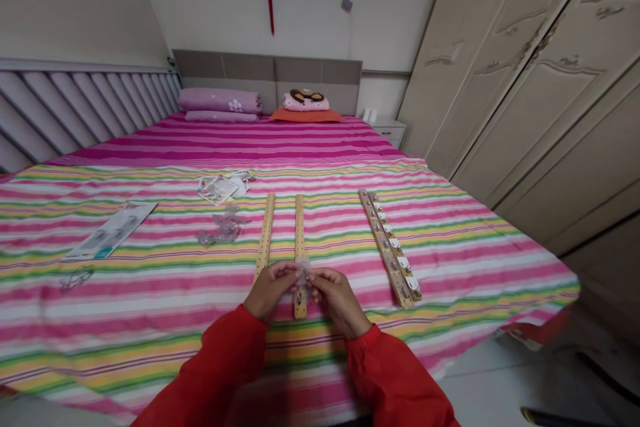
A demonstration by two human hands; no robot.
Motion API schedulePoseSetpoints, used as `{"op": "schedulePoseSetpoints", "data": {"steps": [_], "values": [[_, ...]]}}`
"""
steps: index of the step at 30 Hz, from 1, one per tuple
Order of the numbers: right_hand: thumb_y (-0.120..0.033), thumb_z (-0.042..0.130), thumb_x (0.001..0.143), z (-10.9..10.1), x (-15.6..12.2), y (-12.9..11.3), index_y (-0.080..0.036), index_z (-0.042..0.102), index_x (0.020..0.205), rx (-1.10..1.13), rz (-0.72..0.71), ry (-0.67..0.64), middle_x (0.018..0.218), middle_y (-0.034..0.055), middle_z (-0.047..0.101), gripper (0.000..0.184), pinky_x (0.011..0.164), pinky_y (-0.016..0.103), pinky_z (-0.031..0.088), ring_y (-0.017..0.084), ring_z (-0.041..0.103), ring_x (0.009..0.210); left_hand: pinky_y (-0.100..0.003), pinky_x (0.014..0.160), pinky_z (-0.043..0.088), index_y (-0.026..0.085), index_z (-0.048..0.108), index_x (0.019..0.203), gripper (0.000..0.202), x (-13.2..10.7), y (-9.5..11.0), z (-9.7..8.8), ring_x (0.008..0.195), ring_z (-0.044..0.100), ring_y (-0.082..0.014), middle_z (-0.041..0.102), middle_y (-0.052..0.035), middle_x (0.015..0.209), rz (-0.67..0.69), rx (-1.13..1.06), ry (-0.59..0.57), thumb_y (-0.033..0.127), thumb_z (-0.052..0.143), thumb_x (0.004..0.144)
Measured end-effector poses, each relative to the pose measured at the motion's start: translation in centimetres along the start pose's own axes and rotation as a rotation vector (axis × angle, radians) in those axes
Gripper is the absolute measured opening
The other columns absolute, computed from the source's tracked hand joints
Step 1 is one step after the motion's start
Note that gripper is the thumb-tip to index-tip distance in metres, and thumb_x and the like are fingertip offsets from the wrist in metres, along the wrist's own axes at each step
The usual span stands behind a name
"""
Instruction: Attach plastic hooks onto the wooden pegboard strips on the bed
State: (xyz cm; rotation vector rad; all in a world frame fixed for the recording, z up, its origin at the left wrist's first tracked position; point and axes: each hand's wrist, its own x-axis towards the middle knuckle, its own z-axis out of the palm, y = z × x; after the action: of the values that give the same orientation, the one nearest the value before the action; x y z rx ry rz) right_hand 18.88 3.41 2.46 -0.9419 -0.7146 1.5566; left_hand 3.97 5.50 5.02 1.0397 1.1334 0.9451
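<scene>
My left hand (270,288) and my right hand (339,299) meet over the near part of a perforated wooden strip (299,223). Both are closed, pinching a small clear plastic bag (303,265) between thumbs and fingers; whatever it contains is too small to make out. A small dark metallic piece (299,297) sits on the strip's near end. To the left lies another perforated strip (265,237), its near end behind my left hand. Two strips lie side by side at right: one with small metal pieces (383,243), the other with white cards (395,243).
Several small clear bags (225,227) lie left of the strips, with a heap of white packets (223,187) behind them. Farther left are a long flat package (114,230) and a small clear item (77,277). The striped bedsheet (200,320) ends near a wardrobe (520,73).
</scene>
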Motion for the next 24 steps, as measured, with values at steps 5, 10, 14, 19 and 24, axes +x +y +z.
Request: {"op": "schedulePoseSetpoints", "data": {"steps": [5,10,14,19,24], "values": [[-0.029,0.079,0.057,0.4,0.5,0.0,-0.015,0.066,0.072,-0.021,-0.058,0.057,0.050,-0.0028,0.061,0.025,0.042,0.021,0.037,0.009,0.051,0.042,-0.027,0.063,0.049,0.013,0.065,0.079,0.051,0.8,-0.1,0.0,0.061,0.059,-0.0124,0.065,-0.0009,0.066,-0.011,-0.038,0.030,0.043,0.084,0.043],[-0.025,0.074,0.058,0.6,0.2,-0.3,-0.016,0.064,0.083,-0.053,-0.100,0.067,0.056,-0.0050,0.060,0.029,0.040,0.020,0.035,0.007,0.047,0.040,-0.028,0.065,0.049,0.012,0.060,0.111,0.072,0.3,-0.9,-0.1,0.064,0.061,-0.0137,0.063,0.0013,0.068,0.049,-0.017,0.065,0.035,0.084,0.047],[-0.024,0.069,0.060,0.8,0.0,-0.7,-0.017,0.062,0.091,-0.150,-0.128,0.017,0.054,-0.0081,0.055,0.032,0.039,0.021,0.031,0.007,0.042,0.038,-0.033,0.076,0.050,0.013,0.063,0.110,0.069,-0.1,-1.2,-0.1,0.081,0.065,-0.0197,0.069,-0.0060,0.089,0.110,0.032,0.050,0.036,0.083,0.048],[-0.019,0.064,0.063,1.0,-0.5,-1.7,-0.019,0.062,0.103,-0.373,-0.287,-0.040,0.057,-0.0076,0.051,0.040,0.049,0.023,0.034,0.009,0.044,0.049,-0.032,0.076,0.050,0.014,0.070,0.094,0.049,-0.4,-0.9,-0.1,0.092,0.064,-0.0235,0.072,-0.0088,0.094,0.041,0.022,0.048,0.048,0.076,0.058],[-0.019,0.059,0.068,0.5,-0.8,-3.0,-0.021,0.060,0.116,-0.485,-0.370,-0.092,0.066,-0.0054,0.051,0.048,0.055,0.025,0.036,0.010,0.045,0.056,-0.036,0.088,0.047,0.017,0.070,0.099,0.049,-0.7,-0.7,-0.7,0.096,0.064,-0.0237,0.072,-0.0084,0.100,0.040,-0.045,-0.061,0.030,0.080,0.053]]}}
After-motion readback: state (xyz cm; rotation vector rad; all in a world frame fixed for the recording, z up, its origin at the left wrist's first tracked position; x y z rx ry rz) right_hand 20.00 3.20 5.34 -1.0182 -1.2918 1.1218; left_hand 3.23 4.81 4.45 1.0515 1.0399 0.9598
